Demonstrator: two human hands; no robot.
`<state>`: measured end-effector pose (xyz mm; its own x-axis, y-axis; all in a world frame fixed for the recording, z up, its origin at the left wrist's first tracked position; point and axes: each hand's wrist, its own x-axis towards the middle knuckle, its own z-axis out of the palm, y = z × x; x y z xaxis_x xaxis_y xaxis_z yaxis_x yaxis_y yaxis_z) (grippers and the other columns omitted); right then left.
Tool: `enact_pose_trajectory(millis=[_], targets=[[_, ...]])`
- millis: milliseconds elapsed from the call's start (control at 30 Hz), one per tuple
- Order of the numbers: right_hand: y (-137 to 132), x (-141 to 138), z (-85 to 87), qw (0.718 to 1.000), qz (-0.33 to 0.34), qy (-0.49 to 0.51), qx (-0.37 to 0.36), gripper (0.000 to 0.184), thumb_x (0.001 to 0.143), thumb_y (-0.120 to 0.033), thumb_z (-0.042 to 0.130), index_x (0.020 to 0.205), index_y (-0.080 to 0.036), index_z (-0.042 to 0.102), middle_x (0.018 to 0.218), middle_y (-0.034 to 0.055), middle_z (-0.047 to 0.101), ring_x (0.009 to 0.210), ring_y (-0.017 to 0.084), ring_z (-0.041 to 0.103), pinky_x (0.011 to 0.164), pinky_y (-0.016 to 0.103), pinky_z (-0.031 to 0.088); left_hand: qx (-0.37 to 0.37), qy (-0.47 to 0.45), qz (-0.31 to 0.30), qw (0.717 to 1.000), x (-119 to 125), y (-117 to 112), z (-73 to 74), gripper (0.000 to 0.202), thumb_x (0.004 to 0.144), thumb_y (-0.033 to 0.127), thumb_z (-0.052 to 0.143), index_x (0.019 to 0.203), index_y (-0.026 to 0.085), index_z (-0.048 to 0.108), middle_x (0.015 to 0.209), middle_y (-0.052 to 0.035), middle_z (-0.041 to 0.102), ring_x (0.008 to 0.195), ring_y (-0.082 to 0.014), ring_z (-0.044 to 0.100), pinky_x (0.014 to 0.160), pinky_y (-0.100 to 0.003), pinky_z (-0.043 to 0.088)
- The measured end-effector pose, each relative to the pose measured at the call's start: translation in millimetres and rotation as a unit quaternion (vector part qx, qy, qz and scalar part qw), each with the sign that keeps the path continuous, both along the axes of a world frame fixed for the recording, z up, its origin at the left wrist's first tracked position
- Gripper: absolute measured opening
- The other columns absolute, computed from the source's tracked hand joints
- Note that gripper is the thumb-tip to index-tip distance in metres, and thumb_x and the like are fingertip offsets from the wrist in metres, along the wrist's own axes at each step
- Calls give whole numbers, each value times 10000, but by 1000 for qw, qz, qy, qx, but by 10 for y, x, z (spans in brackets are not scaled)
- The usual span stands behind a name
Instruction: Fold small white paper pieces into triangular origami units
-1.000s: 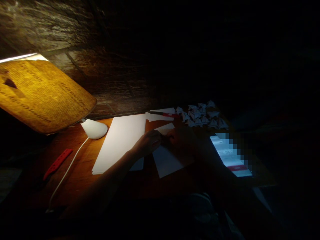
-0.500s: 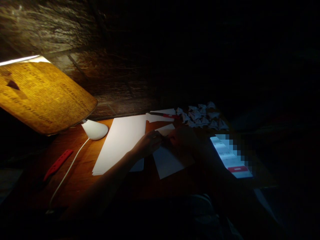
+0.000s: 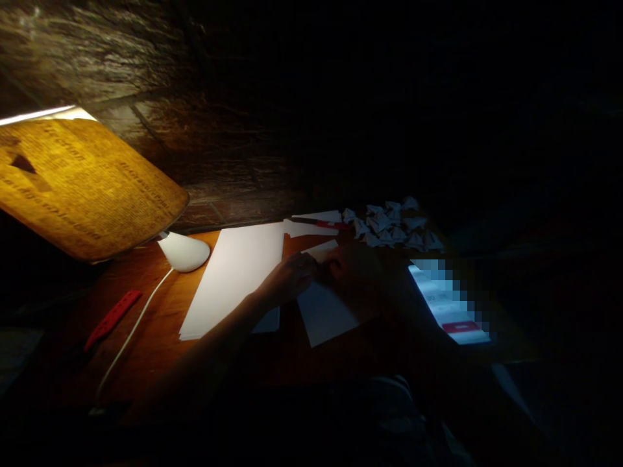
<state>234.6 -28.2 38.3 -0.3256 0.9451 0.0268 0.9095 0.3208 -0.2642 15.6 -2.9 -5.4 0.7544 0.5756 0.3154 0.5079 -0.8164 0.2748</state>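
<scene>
Over a loose sheet of white paper [image 3: 324,318], my two hands meet close together in dim light. My left hand [image 3: 294,272] is closed, its fingertips pinched at the near side of my right hand. In deep shadow, my right hand [image 3: 343,263] is also curled closed, facing the left one. Whatever lies between the fingers is small and hidden by them and the dark. To the left, partly under my left forearm, lies a stack of white paper [image 3: 238,272]. Several small folded paper pieces [image 3: 382,224] are grouped beyond my right hand.
A lamp with a printed yellow shade [image 3: 92,188] and white base [image 3: 185,251] stands at left, its white cord [image 3: 136,327] running forward. Near it lies a red slim tool [image 3: 111,318]. Paper slips [image 3: 304,228] carry a black-and-red pen-like item [image 3: 321,223]. A lit phone [image 3: 448,308] lies at right.
My right hand has turned slightly and its curled fingers show a little more. Both hands stay together over the sheet; everything else lies as before.
</scene>
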Motion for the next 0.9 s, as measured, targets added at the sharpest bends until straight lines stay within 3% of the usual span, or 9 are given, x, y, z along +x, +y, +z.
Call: enact_pose_trajectory(millis=[133, 333, 667, 900], targets=[[36, -17, -76, 999, 8, 48, 25, 327, 964, -241, 576, 1241, -236, 749, 1213, 74, 736, 1053, 199, 663, 822, 274, 449, -15, -8, -8, 1000, -12, 12, -11, 172, 950, 127, 588, 1044, 196, 716, 1111, -88, 703, 1041, -234, 629, 938, -402, 568], [124, 11, -192, 995, 27, 97, 17, 227, 1004, -269, 609, 1140, -227, 785, 1164, 62, 722, 1024, 192, 662, 789, 272, 436, -29, -22, -14, 999, -27, 27, -6, 226, 940, 122, 602, 1092, 221, 738, 1075, -66, 725, 1022, -218, 639, 945, -398, 572], [170, 23, -165, 996, 44, 80, 21, 225, 1026, -248, 575, 1084, -202, 788, 1131, 67, 702, 1002, 182, 639, 767, 278, 400, 7, -6, -17, 1000, -41, 30, -19, 228, 954, 146, 610, 1110, 221, 759, 1137, -90, 726, 1072, -237, 652, 957, -422, 576], [191, 79, -180, 992, 85, 96, 9, 195, 1020, -216, 595, 1068, -176, 780, 1117, 78, 695, 1014, 178, 622, 825, 276, 396, -29, -21, -46, 998, -67, 40, -12, 258, 951, 123, 583, 1128, 223, 742, 1145, -68, 761, 1082, -218, 678, 978, -410, 568]])
